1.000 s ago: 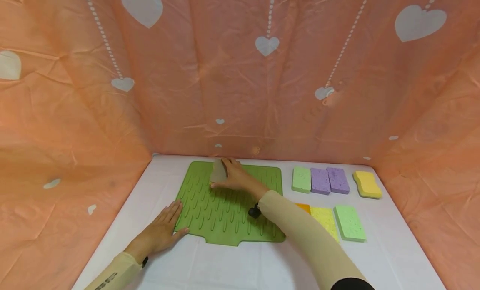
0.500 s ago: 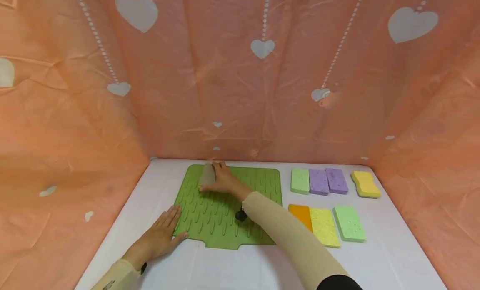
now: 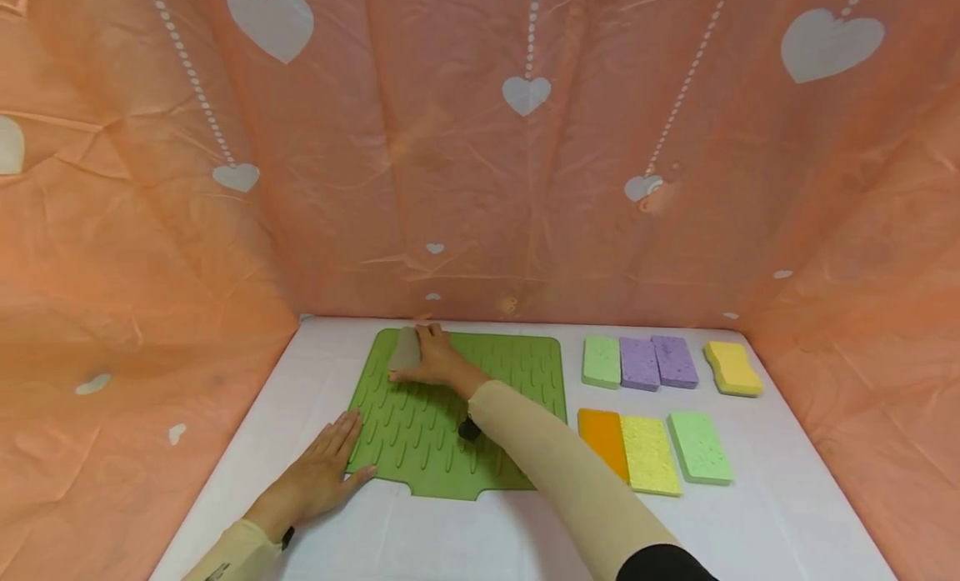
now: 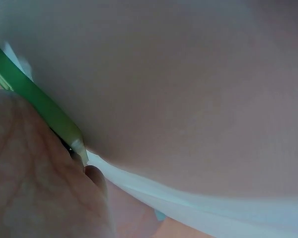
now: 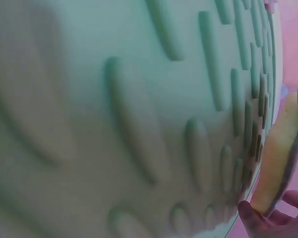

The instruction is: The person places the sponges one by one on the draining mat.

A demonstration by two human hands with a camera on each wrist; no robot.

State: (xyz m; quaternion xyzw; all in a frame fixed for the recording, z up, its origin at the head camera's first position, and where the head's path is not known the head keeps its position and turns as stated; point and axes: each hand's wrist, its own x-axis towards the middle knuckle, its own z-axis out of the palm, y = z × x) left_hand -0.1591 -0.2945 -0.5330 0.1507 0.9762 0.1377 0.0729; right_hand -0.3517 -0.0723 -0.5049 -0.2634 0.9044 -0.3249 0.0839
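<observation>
A green ridged drying mat point(image 3: 517, 398) lies on the white table. My right hand point(image 3: 438, 360) reaches over its far left part and grips a sponge point(image 3: 406, 350) by its ends, thumb on the near side and fingers on the far side. The sponge shows a greyish face from above. In the right wrist view the sponge point(image 5: 278, 153) has a yellow body with a dark layer along one side. My left hand point(image 3: 311, 468) lies flat, fingertips at the mat's left edge and thumb by its front left corner. Up close, the left wrist view shows the left palm point(image 4: 35, 168) beside the mat's edge.
Right of the mat lie a green sponge point(image 3: 602, 362), two purple sponges point(image 3: 640, 364) and a yellow wavy-sided sponge point(image 3: 733, 369). Nearer are an orange piece point(image 3: 602, 439), a yellow sponge point(image 3: 651, 456) and another green sponge point(image 3: 701, 448). Orange heart-printed cloth point(image 3: 465, 189) walls the table.
My right hand has moved left across the mat with the sponge, uncovering the orange piece beside the forearm. The left hand stays in place, while the head view has shifted slightly.
</observation>
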